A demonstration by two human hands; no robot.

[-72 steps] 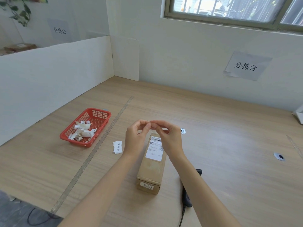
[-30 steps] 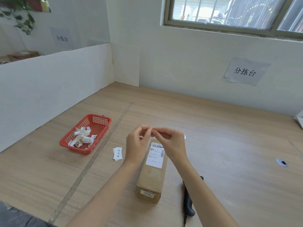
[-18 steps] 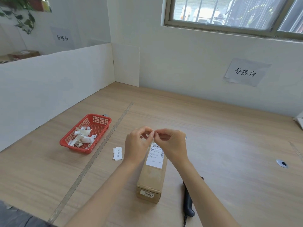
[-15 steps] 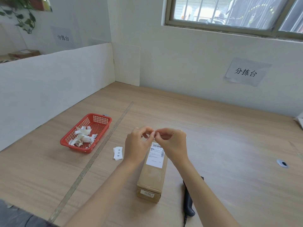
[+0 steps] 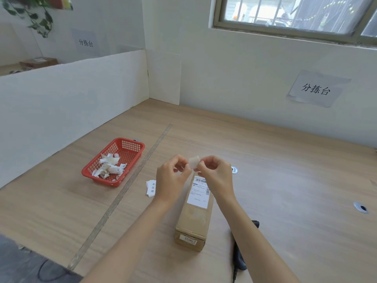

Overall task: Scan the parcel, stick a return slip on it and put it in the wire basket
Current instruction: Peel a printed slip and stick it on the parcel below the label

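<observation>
A pale wooden bench (image 5: pixel 265 160) runs along a white wall under a barred window (image 5: pixel 295 15), with a paper sign (image 5: pixel 316 88) taped below it. Above the bench's middle, the left hand (image 5: pixel 171 176) and the right hand (image 5: pixel 214 172) meet fingertip to fingertip, each grip pinched on an edge of a small white return slip (image 5: pixel 193 161) held between them in the air. Directly beneath the hands lies the parcel (image 5: pixel 195 217), a long brown cardboard box set lengthwise, its far end just under the slip and its white shipping label (image 5: pixel 199 193) facing up; a smaller label marks its near end. Just left of the left wrist, a short stack of slips (image 5: pixel 151 187) sits flat on the bench. Near the right forearm, beside the parcel's near end, a dark handheld scanner (image 5: pixel 239 258) lies with its cable trailing off the front edge. Farther left, past a grey strip (image 5: pixel 126 193) across the bench, a red mesh basket (image 5: pixel 130 146) holds curled scraps of white paper (image 5: pixel 109 167). A white partition (image 5: pixel 71 94) closes off the left side.
</observation>
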